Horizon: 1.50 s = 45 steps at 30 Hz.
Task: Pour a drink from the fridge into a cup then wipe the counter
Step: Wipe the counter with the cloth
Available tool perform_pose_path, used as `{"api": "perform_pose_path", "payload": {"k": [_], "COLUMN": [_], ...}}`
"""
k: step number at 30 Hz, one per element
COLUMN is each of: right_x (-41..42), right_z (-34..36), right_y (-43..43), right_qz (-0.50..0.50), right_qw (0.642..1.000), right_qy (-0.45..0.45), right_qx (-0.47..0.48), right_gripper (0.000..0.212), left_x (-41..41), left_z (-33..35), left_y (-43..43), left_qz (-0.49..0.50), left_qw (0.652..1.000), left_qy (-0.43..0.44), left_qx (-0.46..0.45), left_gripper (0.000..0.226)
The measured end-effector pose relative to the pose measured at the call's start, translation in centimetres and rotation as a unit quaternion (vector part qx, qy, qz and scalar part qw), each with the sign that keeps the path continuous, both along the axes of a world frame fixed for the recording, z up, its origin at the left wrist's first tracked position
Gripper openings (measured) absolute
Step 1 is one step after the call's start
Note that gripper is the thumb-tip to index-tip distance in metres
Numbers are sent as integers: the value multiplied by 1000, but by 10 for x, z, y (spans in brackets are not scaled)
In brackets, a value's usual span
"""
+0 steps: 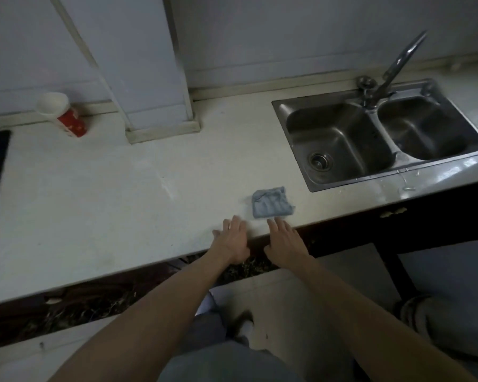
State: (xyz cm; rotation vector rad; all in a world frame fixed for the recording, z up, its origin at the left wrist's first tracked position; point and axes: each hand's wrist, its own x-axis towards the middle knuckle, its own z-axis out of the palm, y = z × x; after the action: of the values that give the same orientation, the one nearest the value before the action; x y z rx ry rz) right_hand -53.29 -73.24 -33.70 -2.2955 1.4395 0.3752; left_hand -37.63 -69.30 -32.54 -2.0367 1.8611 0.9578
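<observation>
Fingers [236,222] of the left hand [232,239] and right hand [286,244] lay straight, loosely spread and empty at the bench [94,202] edge below centre, just beside the blue cloth [271,202], which a careless swipe might drag off.

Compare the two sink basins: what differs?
The left basin is squarish with near-straight walls; the right basin is rounder. The left basin's drain shows in its near-left corner; no drain shows in the right basin. The left basin lies nearer the cloth. Both are steel, side by side, with the faucet behind their divider.
</observation>
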Motion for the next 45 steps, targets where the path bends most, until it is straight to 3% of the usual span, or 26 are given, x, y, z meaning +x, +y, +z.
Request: {"api": "perform_pose_path", "payload": {"k": [4, 8, 17, 30, 36, 45], "right_x": [5, 11, 22, -57, -80, -69], "right_z": [-5, -16, -43, -45, -45, -41], "right_y": [-7, -25, -47, -49, -42, -47], "right_qz": [7, 12, 110, 199, 167, 137], "right_qw": [1000, 999, 992, 975, 981, 985], "right_qy": [15, 29, 39, 28, 49, 70], "right_qx": [-11, -15, -46, -98, -90, -77], "right_gripper": [78, 81, 81, 76, 76, 73], "left_x": [-10, -18, -10, -37, -56, -46], "left_z": [-13, -22, -26, -22, -18, -37], "left_y": [-9, 0, -13, -19, -44, -44], "left_qz": [-4, -37, 28, 138, 87, 27], "left_qw": [1000, 997, 1000, 990, 994, 998], "left_qy": [-11, -66, 5, 13, 2, -25], "left_qx": [0, -6, -12, -9, -72, -50], "left_gripper": [61, 69, 52, 53, 53, 66]}}
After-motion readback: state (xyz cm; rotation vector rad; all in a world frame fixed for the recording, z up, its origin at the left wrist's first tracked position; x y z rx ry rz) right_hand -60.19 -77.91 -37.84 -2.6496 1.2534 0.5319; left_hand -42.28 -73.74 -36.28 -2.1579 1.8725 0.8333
